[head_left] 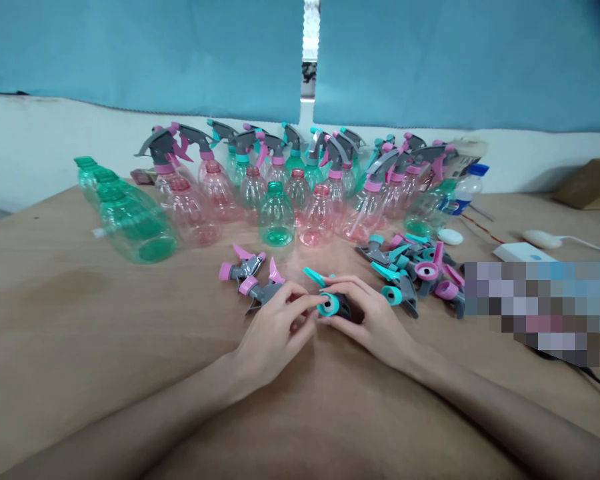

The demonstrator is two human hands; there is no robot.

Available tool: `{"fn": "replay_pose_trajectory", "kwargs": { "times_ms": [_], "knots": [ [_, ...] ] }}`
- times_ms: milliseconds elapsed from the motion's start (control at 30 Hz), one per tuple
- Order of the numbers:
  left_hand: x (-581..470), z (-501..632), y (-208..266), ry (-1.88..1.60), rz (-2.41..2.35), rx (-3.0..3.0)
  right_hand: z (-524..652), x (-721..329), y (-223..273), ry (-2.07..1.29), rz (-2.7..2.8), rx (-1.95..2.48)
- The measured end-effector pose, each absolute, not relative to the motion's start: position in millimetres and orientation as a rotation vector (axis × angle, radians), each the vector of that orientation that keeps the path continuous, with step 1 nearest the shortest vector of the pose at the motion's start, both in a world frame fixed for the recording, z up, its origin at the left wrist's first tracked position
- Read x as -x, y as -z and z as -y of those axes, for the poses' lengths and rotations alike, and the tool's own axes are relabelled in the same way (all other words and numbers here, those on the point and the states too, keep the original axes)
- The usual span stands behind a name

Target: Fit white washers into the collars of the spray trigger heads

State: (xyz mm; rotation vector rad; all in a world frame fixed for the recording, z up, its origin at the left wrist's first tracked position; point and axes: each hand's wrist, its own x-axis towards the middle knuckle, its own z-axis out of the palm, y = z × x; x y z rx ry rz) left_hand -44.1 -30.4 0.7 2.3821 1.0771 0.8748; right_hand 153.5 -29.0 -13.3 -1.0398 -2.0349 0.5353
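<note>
Between my two hands is a grey trigger spray head with a teal trigger and teal collar [329, 304], its collar opening turned towards me. My right hand [375, 317] grips its grey body, which the fingers partly hide. The fingers of my left hand [280, 323] are curled, with the index fingertip on the collar and the thumb close below. Just beyond my left hand lie two grey-and-pink spray heads [243, 268]. To the right of my right hand, a loose teal-collared spray head [403, 293] borders a pile of several pink and teal ones [425, 257].
Open-necked bottles, green [276, 217] and pink [317, 217], stand ahead in front of several bottles with sprayers [336, 160]. Green bottles [135, 220] at left look blurred. At right are a blue-capped bottle [467, 190], a white box [523, 253], cables and a cardboard box [590, 183].
</note>
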Motion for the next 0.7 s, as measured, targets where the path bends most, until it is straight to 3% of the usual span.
{"fn": "replay_pose_trajectory", "kwargs": {
  "times_ms": [700],
  "knots": [
    [35.6, 34.8, 2.6, -0.634, -1.114, -2.551, 28.2, -157.2, 10.5, -0.585, 1.932, 1.084]
  ]
}}
